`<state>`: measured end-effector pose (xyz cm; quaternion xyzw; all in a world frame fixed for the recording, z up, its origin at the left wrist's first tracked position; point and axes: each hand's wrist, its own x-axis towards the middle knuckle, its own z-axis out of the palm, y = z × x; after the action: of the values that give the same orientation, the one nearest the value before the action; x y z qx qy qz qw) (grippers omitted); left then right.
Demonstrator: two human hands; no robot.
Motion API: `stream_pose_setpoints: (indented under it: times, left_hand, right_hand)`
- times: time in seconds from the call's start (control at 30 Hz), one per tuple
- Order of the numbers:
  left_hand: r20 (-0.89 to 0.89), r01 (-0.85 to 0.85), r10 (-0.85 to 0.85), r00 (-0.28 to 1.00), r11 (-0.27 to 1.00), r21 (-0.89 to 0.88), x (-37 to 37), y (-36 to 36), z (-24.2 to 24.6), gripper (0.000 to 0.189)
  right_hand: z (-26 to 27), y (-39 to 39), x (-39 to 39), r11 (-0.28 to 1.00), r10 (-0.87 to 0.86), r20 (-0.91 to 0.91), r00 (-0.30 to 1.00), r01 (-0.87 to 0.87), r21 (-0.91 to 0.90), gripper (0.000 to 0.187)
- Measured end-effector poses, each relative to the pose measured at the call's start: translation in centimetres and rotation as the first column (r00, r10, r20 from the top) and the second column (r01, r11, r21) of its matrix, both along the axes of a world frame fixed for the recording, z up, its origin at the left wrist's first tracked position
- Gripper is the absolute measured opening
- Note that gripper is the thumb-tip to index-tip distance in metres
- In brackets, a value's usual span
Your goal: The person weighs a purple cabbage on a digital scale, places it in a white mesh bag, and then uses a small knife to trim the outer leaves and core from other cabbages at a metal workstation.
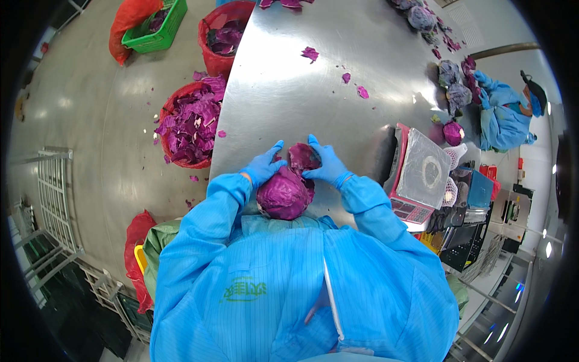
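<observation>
A purple head of red cabbage rests at the near edge of the stainless steel table, close against my body. My left hand, in a blue glove, lies on the cabbage's upper left side with its fingers bent over leaf. At the cabbage's upper right, my right hand, gloved too, holds a partly peeled outer leaf between thumb and fingers. That leaf stands up from the head, and the fingertips behind it are partly hidden.
Left of the table stand red baskets of cabbage leaves and a green crate. A scale is on the right. Leaf scraps dot the tabletop. A co-worker works beside cabbages at the far right.
</observation>
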<state>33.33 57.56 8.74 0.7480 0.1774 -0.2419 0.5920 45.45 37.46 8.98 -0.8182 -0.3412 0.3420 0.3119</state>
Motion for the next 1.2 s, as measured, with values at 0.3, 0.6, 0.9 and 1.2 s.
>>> stream_pose_setpoints:
  times: [0.3, 0.6, 0.9, 1.2]
  left_hand:
    - [0.078, 0.074, -0.059, 0.995, 0.974, -0.214, 1.4, -1.8, -1.1, 0.075]
    - [0.650, -0.534, 0.433, 0.625, 0.844, -0.048, -1.1, 2.1, 6.4, 0.068]
    - [0.489, -0.662, 0.451, 0.747, 0.432, 0.612, -6.3, 11.6, 4.8, 0.083]
    - [0.425, -0.416, 0.283, 0.860, 0.870, 0.263, -6.9, -5.3, 3.4, 0.104]
  right_hand:
    - [-2.2, -0.6, -3.4, 0.963, -0.193, -0.680, 0.708, 0.270, 0.008, 0.068]
    - [9.2, 13.6, -0.3, 0.952, 0.179, -0.053, 0.983, -0.159, 0.263, 0.032]
    - [6.7, 22.7, 1.1, 0.905, 0.328, 0.298, 0.896, -0.389, 0.173, 0.058]
    - [4.9, 4.8, -1.7, 0.985, -0.163, -0.531, 0.832, 0.111, -0.128, 0.057]
